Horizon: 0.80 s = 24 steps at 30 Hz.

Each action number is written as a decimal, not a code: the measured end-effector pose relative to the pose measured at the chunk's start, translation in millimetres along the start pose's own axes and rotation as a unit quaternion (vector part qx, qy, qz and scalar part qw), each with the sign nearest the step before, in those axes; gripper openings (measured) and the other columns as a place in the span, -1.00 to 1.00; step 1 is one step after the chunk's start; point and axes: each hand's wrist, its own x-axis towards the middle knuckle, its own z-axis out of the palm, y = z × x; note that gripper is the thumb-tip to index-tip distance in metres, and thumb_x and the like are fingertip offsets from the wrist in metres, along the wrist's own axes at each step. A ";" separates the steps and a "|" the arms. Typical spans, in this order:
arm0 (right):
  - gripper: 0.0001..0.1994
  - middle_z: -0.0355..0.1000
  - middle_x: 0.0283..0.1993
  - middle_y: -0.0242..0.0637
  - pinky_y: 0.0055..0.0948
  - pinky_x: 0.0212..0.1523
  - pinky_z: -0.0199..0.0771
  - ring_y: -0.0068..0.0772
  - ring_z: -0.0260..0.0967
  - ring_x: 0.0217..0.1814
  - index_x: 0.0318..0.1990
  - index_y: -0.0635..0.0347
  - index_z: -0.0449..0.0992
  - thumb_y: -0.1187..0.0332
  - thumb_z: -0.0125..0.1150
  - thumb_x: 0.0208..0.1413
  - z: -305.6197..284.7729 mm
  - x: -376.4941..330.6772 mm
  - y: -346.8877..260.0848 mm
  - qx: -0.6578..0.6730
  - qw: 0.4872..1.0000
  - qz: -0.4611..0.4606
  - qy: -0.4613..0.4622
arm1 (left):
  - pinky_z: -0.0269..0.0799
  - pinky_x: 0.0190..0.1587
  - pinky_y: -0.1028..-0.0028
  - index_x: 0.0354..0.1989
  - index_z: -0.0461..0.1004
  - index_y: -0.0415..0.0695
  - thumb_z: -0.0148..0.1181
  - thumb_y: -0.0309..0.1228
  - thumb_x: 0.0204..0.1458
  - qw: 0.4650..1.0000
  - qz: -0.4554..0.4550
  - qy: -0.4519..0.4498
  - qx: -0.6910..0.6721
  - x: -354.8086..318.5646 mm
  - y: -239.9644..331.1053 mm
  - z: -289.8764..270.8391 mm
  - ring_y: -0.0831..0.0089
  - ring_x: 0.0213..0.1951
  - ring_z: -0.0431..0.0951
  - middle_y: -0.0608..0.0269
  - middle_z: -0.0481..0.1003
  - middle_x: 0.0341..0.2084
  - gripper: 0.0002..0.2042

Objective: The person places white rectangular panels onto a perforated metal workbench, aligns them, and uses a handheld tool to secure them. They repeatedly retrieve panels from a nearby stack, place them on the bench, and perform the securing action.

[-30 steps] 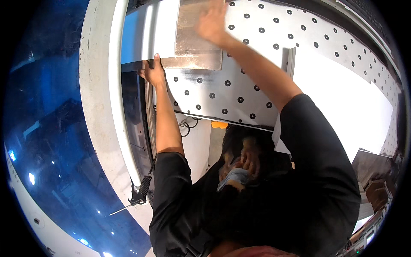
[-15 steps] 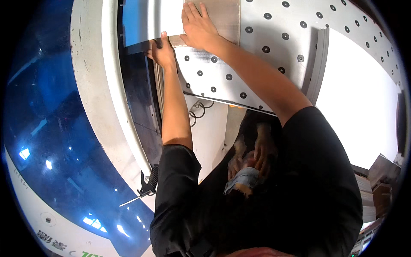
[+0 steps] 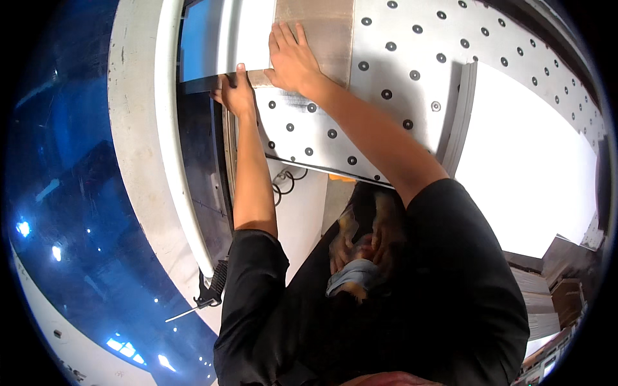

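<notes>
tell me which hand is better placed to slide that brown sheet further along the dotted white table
Right, probably. The right hand lies flat on the brown sheet, while the left hand only grips its near edge beside the dotted table.

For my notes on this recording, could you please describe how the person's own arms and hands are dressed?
Both arms wear short black sleeves ending above the elbow, forearms bare. The left hand and right hand are bare too: no gloves, and no rings, watch or markings that I can make out.

Matt metal bed [image 3: 412, 83], seemingly smooth wooden board [image 3: 322, 32]
</notes>
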 end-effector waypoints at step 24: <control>-0.62 0.59 -0.06 -0.34 -0.51 -0.01 0.55 -0.50 0.54 -0.10 0.24 0.09 0.44 0.28 0.20 0.30 -365.4 -138.8 -43.4 0.332 0.880 -0.242 0.238 | 0.12 0.30 -0.12 0.42 0.25 0.10 -0.06 0.54 -0.06 0.990 0.025 0.120 0.068 15.8 -36.8 32.2 -0.29 0.30 0.19 -0.41 0.26 0.23 -0.03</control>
